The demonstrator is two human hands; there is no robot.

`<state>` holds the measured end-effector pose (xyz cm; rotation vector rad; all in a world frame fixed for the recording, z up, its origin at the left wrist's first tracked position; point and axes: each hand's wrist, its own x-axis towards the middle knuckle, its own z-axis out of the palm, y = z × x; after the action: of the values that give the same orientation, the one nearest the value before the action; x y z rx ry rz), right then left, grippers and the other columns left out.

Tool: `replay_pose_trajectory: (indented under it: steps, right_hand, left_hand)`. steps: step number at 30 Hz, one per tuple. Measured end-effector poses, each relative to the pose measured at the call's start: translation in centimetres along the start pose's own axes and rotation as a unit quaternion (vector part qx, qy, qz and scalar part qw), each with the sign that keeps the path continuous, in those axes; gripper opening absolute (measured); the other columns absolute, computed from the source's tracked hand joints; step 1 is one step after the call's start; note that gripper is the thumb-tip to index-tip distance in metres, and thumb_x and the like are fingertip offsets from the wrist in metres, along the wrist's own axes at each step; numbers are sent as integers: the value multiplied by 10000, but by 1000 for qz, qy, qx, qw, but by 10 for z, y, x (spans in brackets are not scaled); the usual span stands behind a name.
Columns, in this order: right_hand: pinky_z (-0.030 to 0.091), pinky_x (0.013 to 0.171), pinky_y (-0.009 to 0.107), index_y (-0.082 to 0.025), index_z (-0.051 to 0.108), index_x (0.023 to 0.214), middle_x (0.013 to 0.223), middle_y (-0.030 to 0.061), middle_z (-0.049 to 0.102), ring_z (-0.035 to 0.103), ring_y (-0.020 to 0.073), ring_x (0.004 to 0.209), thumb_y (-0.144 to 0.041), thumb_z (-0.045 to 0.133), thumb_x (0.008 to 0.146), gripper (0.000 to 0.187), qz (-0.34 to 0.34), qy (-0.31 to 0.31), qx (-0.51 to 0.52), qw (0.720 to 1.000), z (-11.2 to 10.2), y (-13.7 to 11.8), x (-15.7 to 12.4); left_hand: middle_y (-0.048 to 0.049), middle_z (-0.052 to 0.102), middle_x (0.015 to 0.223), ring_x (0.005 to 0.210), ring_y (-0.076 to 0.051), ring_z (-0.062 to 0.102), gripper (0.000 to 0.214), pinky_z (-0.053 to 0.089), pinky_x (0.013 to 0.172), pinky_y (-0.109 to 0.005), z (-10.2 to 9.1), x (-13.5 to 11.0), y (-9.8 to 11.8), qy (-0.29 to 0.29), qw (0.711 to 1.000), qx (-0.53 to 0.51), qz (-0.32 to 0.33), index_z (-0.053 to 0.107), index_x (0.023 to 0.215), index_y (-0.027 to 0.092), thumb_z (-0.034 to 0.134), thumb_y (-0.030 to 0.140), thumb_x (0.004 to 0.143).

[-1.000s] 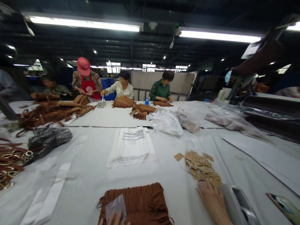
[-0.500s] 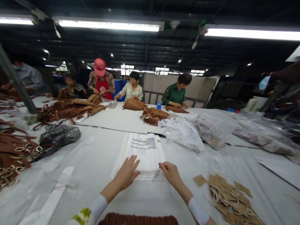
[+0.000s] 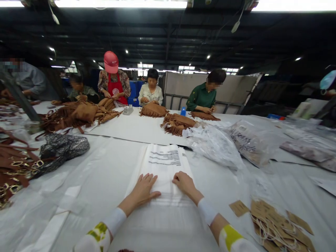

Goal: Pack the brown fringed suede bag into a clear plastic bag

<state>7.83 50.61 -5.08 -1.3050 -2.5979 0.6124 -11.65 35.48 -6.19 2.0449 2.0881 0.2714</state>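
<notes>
A stack of clear and white plastic bags (image 3: 165, 161), printed with dark lines of text, lies flat on the white table (image 3: 105, 164) in front of me. My left hand (image 3: 145, 189) rests palm down on its lower left part, fingers stretched out and slightly spread. On the right side of the same stack is my right hand (image 3: 186, 185), with its fingers curled into a pinch against the plastic. Whatever its fingertips hold is hidden. Only a sliver of something brown (image 3: 125, 250) shows at the bottom edge.
Brown tags with white strings (image 3: 278, 224) lie at the right. Clear plastic bags (image 3: 217, 145) sit beyond them. Brown straps with metal buckles (image 3: 15, 168) and a dark speckled bundle (image 3: 65, 147) are at the left. Across the table, several people handle brown fringed pieces (image 3: 153, 109).
My right hand has moved inward from the stack's right edge onto the plastic. My left hand stays flat. The view has tilted down, and the brown fringed piece near me has mostly left the picture.
</notes>
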Motion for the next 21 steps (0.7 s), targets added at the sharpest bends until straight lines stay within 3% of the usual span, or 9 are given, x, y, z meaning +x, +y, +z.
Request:
replay_pose_trajectory:
  steps: [3, 6, 8, 12, 14, 17, 21]
  right_hand:
    - [350, 689, 280, -197, 613, 780, 868, 43, 647, 559, 190, 848, -262, 508, 873, 155, -19, 44, -13, 999, -6, -3, 8]
    - [361, 708, 283, -201, 583, 825, 847, 39, 656, 567, 179, 817, -267, 387, 950, 241, -48, 78, -23, 995, -9, -7, 14]
    - [366, 722, 297, -203, 578, 868, 842, 45, 659, 573, 180, 790, -283, 332, 977, 281, -67, 94, -28, 993, -7, -10, 15]
    - [369, 800, 356, -207, 565, 1070, 965, 87, 650, 561, 248, 914, -400, 569, 878, 272, -153, 137, -95, 974, 1, -3, 5]
    - [376, 777, 359, -198, 569, 1092, 958, 99, 640, 553, 260, 904, -318, 634, 831, 294, -178, 169, -154, 957, -1, 13, -3]
    - [384, 717, 338, -186, 628, 921, 847, 94, 625, 553, 233, 807, -158, 499, 862, 144, -126, 220, -149, 956, -14, 47, -14]
    - [415, 695, 321, -200, 655, 786, 748, 56, 630, 573, 199, 701, -242, 483, 853, 189, -29, 269, 21, 962, -42, 75, -16]
  left_hand:
    - [-166, 570, 1292, 1215, -354, 489, 704, 309, 1036, -576, -12, 15, 15, 10, 998, 1, -60, 361, 1405, 187, 463, 615, 855]
    - [-145, 663, 1052, 1029, -321, 594, 370, 407, 913, -509, -15, 33, 21, 25, 994, 13, -108, 555, 1188, 164, 407, 385, 932]
    - [-135, 664, 968, 956, -289, 614, 290, 431, 862, -458, -13, 44, 18, 38, 991, 13, -129, 617, 1017, 153, 355, 254, 942]
    - [-132, 636, 951, 919, -263, 599, 259, 447, 807, -402, -7, 52, 3, 77, 984, -13, -159, 621, 931, 146, 371, 214, 936]
    - [-120, 620, 989, 982, -265, 567, 176, 437, 828, -389, -7, 46, -7, 99, 982, -41, -158, 621, 903, 159, 450, 130, 879]
    - [-87, 603, 982, 1015, -240, 538, 247, 409, 872, -371, -12, 30, -27, 142, 971, -113, -158, 617, 816, 181, 463, -9, 784]
    - [-42, 583, 845, 863, -199, 561, 207, 424, 808, -330, -34, 21, -52, 223, 919, -264, -187, 600, 716, 190, 490, 23, 768]
